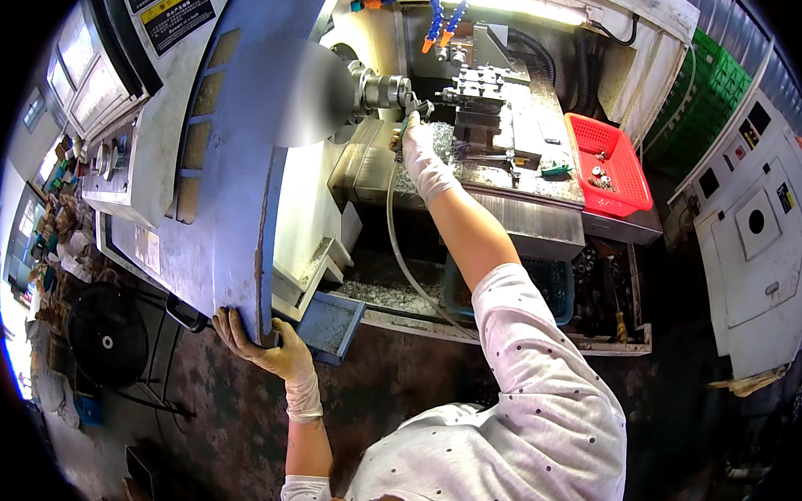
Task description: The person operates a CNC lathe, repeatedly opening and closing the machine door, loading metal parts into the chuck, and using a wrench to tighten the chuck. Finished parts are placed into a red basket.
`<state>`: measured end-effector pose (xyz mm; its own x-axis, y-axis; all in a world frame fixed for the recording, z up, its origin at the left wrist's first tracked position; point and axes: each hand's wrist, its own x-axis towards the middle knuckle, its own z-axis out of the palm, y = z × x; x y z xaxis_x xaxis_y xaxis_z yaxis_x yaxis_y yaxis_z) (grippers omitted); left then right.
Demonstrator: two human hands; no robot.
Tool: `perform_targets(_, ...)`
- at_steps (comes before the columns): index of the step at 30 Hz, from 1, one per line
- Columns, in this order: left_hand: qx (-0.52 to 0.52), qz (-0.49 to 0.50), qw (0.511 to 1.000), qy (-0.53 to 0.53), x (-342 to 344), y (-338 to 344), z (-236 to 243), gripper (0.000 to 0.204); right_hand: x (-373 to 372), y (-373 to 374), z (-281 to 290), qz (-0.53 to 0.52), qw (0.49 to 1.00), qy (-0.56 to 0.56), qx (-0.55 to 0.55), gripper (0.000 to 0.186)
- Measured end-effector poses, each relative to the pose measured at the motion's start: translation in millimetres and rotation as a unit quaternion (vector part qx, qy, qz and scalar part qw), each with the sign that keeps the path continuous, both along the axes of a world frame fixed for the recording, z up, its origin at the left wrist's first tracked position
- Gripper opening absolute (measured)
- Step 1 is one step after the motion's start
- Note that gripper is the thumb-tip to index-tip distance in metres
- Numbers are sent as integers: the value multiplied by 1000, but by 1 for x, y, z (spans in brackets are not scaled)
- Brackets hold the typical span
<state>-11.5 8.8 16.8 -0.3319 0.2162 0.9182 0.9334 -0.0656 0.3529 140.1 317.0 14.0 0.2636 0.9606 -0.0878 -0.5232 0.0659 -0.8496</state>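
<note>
My gloved left hand (276, 348) grips the lower edge of the blue lathe door (232, 216), fingers on its outer face and thumb round the edge. My gloved right hand (416, 148) reaches into the machine, just below the metal chuck (390, 91). Its fingers are closed on what looks like an air gun, mostly hidden by the hand. From it a clear hose (393, 228) hangs down toward the front sill. A small metal piece (418, 105) shows at the chuck's face, close to my right fingertips. To the right stands the tool post (480, 84) on its slide.
A red plastic basket (618, 193) with small metal parts sits right of the slide. Orange-tipped coolant nozzles (437, 42) hang above. Below are a blue tray (330, 328) and metal chips. A black fan (106, 336) stands left, a white cabinet (759, 239) right.
</note>
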Motion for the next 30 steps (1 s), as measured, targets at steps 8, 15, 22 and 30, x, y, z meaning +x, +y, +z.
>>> perform_targets(8, 0, -8, 1000, -30, 5, 0, 5, 58, -4, -2, 0, 14, 998, 40, 43, 34)
perform_targets(15, 19, -16, 999, -49, 2, -4, 3, 56, 110, -94, 25, 39, 992, -14, 116, 26)
perform_targets(22, 8, 26, 999, -28, 5, 5, 1, 53, 360, -258, -132, -331, 938, -20, -102, 17)
perform_targets(30, -7, 51, 998, -43, -1, 2, 2, 56, 358, -249, -194, -205, 635, -735, -119, 39)
